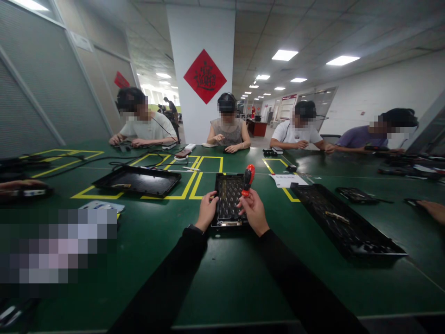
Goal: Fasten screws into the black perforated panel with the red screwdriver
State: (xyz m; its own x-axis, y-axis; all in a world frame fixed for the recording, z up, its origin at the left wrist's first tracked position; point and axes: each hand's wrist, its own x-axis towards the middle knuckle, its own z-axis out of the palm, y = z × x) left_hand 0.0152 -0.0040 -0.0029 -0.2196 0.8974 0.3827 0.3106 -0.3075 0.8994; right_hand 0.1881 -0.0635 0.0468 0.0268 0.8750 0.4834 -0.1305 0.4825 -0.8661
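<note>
In front of me on the green table lies a small rectangular black plastic tray (229, 197), its floor covered with rows of pale marks. A thin light-coloured strip (232, 223) lies along its near end. At the tray's left rim, my left hand (207, 209) grips the edge with curled fingers. My right hand (254, 211) is closed around a screwdriver (248, 180) with a red and black handle, held nearly upright with the handle up. The screwdriver's tip is hidden by my fingers, over the tray's right side.
A wide black tray (139, 180) lies to the left, a long black tray (342, 220) to the right. Beside the long one are a small dark device (356, 195) and a white paper (288, 180). Several people sit across the table; other hands show at both sides.
</note>
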